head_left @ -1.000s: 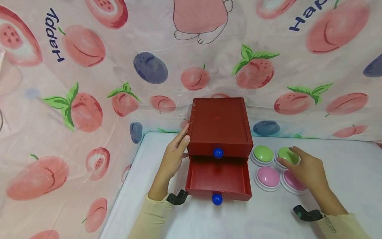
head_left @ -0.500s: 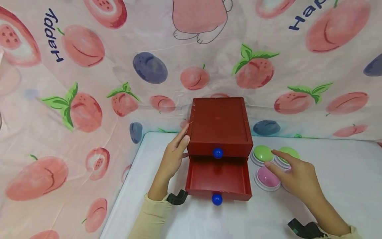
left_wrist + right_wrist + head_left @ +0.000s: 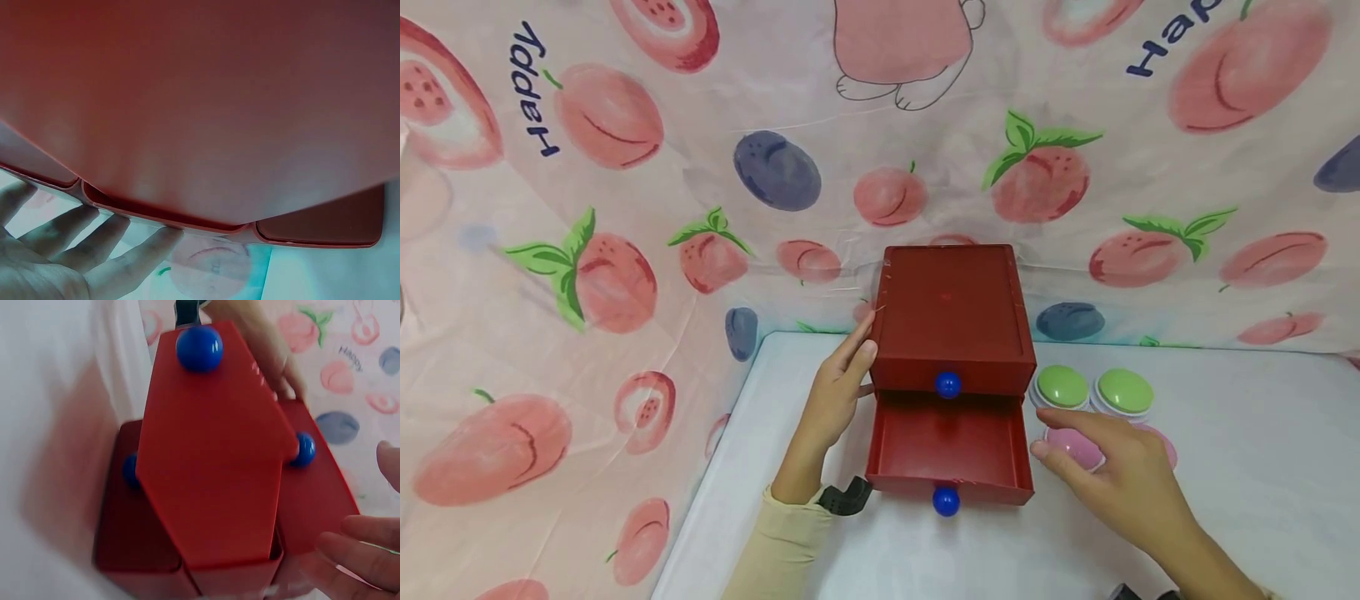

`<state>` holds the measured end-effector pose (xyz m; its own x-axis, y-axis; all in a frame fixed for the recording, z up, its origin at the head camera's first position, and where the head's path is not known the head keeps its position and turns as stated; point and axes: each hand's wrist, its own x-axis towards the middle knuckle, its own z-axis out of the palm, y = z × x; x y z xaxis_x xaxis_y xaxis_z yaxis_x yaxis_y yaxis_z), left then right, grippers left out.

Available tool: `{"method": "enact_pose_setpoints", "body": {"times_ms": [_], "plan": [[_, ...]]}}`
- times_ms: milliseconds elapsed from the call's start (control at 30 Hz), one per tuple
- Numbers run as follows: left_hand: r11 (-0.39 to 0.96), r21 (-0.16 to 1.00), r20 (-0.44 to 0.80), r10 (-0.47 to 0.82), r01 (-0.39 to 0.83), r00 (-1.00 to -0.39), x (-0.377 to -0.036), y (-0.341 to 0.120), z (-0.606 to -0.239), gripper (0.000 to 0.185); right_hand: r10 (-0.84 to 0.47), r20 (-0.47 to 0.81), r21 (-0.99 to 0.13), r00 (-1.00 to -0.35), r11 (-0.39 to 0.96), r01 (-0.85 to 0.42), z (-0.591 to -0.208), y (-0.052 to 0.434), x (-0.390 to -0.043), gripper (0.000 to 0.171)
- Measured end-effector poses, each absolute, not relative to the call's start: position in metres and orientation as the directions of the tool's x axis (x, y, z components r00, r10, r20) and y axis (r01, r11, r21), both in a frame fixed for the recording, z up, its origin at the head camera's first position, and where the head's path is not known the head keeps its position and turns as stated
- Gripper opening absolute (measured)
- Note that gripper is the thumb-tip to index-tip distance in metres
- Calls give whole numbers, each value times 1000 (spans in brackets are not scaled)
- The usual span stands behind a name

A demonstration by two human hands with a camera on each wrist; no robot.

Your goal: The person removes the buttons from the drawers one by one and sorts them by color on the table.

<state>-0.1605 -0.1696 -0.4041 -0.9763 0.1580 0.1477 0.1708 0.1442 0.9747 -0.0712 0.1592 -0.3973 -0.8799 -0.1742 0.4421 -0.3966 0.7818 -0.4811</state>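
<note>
The right hand [image 3: 1120,475], fingers relaxed and holding nothing, hovers over the pink button [image 3: 1075,446], just right of the open drawer [image 3: 947,446].

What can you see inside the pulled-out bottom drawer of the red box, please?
The open drawer shows only its bare red floor; nothing lies in it. Its back part, under the box, is hidden.

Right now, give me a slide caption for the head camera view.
Left hand steadies a red drawer box, bottom drawer open, while the right hand covers a pink button.
</note>
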Motion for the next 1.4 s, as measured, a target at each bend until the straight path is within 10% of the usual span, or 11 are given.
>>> {"method": "enact_pose_setpoints", "body": {"times_ms": [600, 1400], "plan": [[131, 975, 155, 166, 177, -974, -161, -168, -405, 53, -463, 464, -395, -756, 656, -644, -420, 119, -68, 30], [150, 972, 157, 158, 181, -975, -160, -169, -405, 52, -497, 465, -346, -733, 660, -667, -432, 114, -74, 19]]}}
